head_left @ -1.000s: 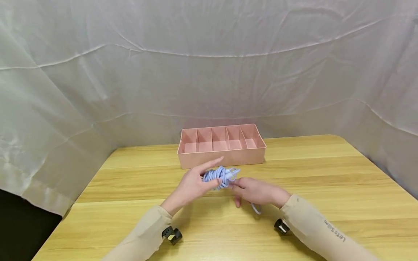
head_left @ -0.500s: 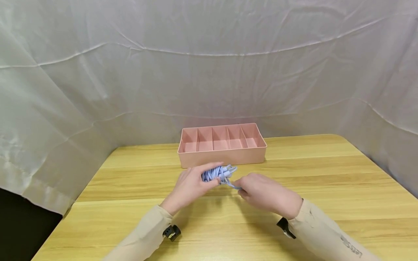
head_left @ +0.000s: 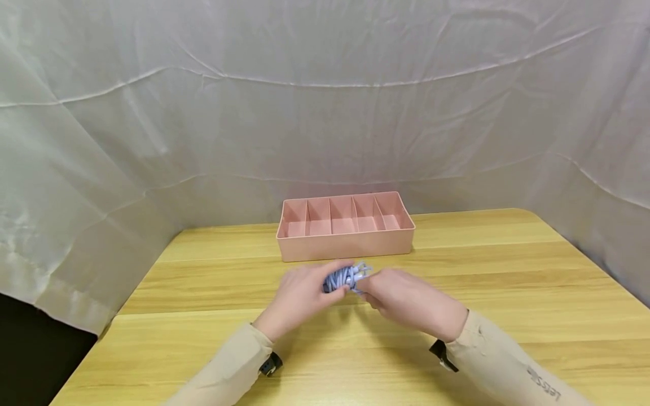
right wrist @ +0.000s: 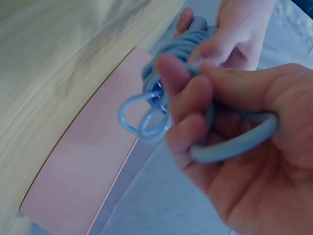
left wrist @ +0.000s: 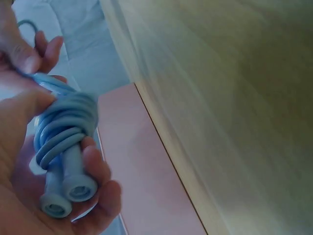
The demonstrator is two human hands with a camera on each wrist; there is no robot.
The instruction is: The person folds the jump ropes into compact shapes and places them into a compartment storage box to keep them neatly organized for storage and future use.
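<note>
- Backdrop: a pale grey-white sheet (head_left: 325, 113), creased and slack, hangs on three sides around the work area.
- Surface: a wooden table (head_left: 508, 282), light yellow, with long straight grain lines and a smooth matt top.
- Pink tray (head_left: 345, 248): long, shallow, rigid plastic, split by thin walls into five compartments; it stands at the far middle of the table, just beyond the hands.
- Sleeves: beige cloth on both forearms, with a dark strap at each wrist.
- Left hand (head_left: 299, 296): fingers curled round the coiled bundle, gripping it from the left; two round plug ends stick out past the fingers in the left wrist view.
- Right hand (head_left: 406, 299): fingers and thumb curled, pinching a loose strand against the bundle.
- Blue cable (head_left: 347, 276): smooth, rubbery, round in section, wound into a tight bundle with small loops, held between both hands above the table, in front of the tray.
</note>
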